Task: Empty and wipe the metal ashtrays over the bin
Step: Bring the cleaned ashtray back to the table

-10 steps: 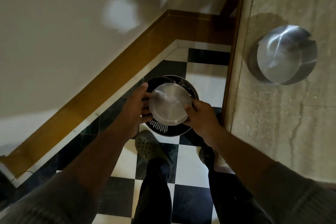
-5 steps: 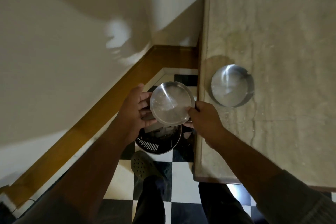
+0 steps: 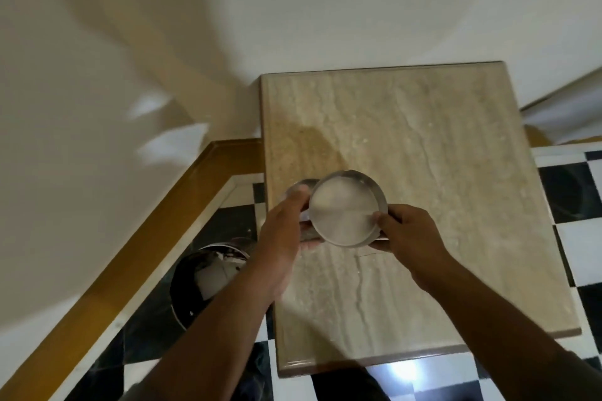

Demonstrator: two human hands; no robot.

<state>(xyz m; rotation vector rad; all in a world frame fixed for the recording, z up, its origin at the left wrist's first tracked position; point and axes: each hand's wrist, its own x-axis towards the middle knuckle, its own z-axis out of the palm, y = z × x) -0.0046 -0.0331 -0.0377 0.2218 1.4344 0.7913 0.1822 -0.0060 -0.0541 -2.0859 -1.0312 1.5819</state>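
Gripping opposite rim edges, left hand (image 3: 282, 231) and right hand (image 3: 407, 231) clamp the metal ashtray (image 3: 347, 209). Both forearms extend forward above the marble table (image 3: 439, 146).

- Beige marble tabletop (image 3: 439, 146), square, set against the white wall.
- Second metal ashtray (image 3: 298, 187) resting near its left edge, mostly hidden.
- Black-and-white chequered floor (image 3: 580, 238) carrying the round black bin (image 3: 202, 283) left of the table.
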